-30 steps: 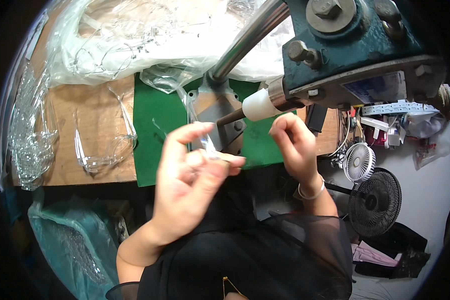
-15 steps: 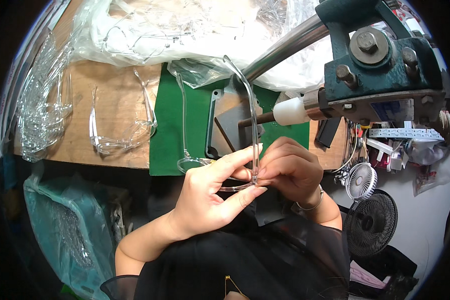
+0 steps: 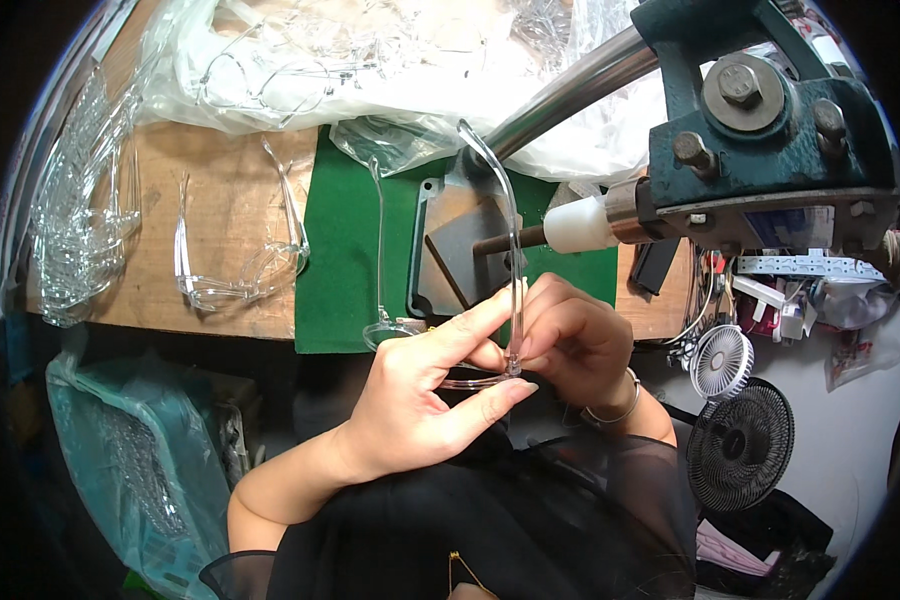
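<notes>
My left hand (image 3: 420, 390) grips a clear plastic eyeglass frame (image 3: 515, 260) by its front, thumb below and fingers above. Both temples point away from me, over the green mat. The fingers of my right hand (image 3: 582, 335) are curled, with the tips pinched at the hinge end of the right temple. Whether a small part sits between those fingertips is hidden. Part of the left rim shows beyond my left hand, while the rest of the front is covered by it.
A dark green press (image 3: 770, 180) with a white-collared rod stands at right, above a metal block (image 3: 470, 240) on the green mat (image 3: 340, 280). More clear frames (image 3: 250, 285) lie at left, beside a bagged stack (image 3: 85, 220). Plastic bags (image 3: 390, 90) cover the back; fans (image 3: 740, 445) stand lower right.
The eyeglass frame has tilted slightly, its temple tips shifting right and a little nearer. My hands keep nearly the same grip, the right one moving slightly left.
</notes>
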The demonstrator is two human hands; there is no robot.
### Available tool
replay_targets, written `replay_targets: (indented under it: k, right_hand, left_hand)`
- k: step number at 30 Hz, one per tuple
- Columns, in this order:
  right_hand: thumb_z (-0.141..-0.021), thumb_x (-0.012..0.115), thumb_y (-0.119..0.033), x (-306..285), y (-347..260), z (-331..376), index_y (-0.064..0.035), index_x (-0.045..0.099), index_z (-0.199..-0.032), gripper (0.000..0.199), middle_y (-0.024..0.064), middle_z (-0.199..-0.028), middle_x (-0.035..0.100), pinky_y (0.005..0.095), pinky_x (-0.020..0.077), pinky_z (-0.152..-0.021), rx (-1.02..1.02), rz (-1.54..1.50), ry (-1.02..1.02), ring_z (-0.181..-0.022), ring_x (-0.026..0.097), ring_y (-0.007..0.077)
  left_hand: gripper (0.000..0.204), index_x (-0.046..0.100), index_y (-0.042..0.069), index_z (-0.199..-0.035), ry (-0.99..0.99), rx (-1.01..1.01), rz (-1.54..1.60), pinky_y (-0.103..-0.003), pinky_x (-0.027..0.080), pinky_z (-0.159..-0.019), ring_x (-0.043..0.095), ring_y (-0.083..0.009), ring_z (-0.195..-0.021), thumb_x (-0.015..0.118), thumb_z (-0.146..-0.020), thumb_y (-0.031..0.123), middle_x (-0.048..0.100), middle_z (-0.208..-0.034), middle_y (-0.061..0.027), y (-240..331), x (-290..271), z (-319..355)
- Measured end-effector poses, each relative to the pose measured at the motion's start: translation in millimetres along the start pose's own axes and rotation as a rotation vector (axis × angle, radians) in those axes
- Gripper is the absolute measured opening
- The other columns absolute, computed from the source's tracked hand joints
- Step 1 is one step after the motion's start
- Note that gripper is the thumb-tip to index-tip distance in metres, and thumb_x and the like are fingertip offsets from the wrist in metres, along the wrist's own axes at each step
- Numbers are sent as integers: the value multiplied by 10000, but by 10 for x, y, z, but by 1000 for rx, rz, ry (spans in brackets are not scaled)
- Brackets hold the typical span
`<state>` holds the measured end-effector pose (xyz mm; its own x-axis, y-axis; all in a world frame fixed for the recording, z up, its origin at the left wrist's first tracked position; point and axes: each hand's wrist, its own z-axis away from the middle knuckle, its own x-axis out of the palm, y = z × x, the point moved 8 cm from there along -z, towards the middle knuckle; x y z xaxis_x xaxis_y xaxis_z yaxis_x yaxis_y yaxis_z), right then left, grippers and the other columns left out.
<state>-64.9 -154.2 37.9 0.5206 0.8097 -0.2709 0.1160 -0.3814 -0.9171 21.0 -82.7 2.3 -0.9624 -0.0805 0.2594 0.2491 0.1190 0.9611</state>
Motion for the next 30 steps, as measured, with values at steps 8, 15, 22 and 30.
replay_targets:
  k: [8, 15, 22, 30]
  right_hand:
    - [-718, 701, 0, -31, 46, 41, -25, 586, -809, 149, 55, -770, 597, 268, 430, -646, -22, -125, 63, -717, 551, 172]
    - [-880, 500, -250, -1412, -969, 261, -32, 587, -841, 238, 85, -739, 599, 271, 452, -663, -604, 52, 794, -688, 545, 158]
    - [-851, 449, -385, -988, -2032, -302, -25, 418, -1151, 470, 101, -1096, 458, 393, 335, -995, -643, 170, 368, -1016, 470, 251]
    - [-657, 712, -539, -748, -1707, 463, -208, 509, -711, 392, -61, -716, 404, 324, 253, -870, -781, 280, 418, -725, 395, 111]
  left_hand:
    - [623, 423, -39, -1277, -31, 63, -78, -230, 432, -821, 592, -109, -847, 703, -726, 40, 575, -1121, -107, 63, 17, -4]
    - [488, 457, 52, -1190, 171, 170, -90, -280, 479, -730, 489, -184, -1008, 683, -758, 74, 439, -1144, -104, 244, 47, -371]
    - [471, 403, 33, -1219, 130, 123, -27, -217, 413, -655, 461, -96, -817, 633, -834, 180, 483, -1032, -53, 84, 213, -714]
    - [500, 398, 7, -1253, 124, 105, 64, -277, 466, -799, 515, -169, -991, 629, -822, 109, 476, -1107, -121, 10, 311, -805]
